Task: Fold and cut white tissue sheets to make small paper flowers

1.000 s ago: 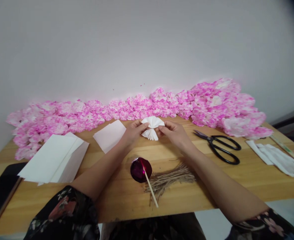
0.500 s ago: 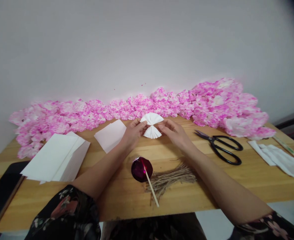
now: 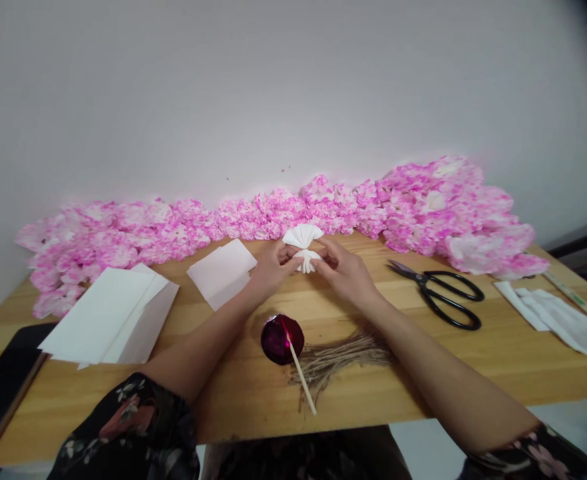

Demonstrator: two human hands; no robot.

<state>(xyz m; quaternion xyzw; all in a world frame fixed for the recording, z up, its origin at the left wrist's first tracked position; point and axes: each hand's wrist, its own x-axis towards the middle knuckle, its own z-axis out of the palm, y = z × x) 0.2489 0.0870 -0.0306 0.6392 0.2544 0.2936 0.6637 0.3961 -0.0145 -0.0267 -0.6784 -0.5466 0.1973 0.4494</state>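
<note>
A white pleated paper bow (image 3: 302, 235), pinched at its middle and fanned out at both ends, is held between my two hands above the table. My left hand (image 3: 275, 265) grips its near fan from the left, thumb on the paper. From the right, my right hand (image 3: 342, 268) has its thumb and fingers closed on the same fan. Below them stands a small dish of dark red liquid (image 3: 276, 340) with a wooden stick (image 3: 303, 380) leaning in it. Beside the dish lies a bundle of thin brown twine strands (image 3: 343, 359).
Pink and white paper flowers (image 3: 273, 212) line the table's back edge along the wall. White paper sheets (image 3: 108, 313) and smaller squares (image 3: 220, 270) lie left, beside a black phone (image 3: 8, 380). Black-handled scissors (image 3: 430, 290) and folded white paper strips (image 3: 556, 317) lie right.
Both hands have shifted their hold down to the near fan of the bow and come closer together. The near fan is now partly covered and bunched by the thumbs.
</note>
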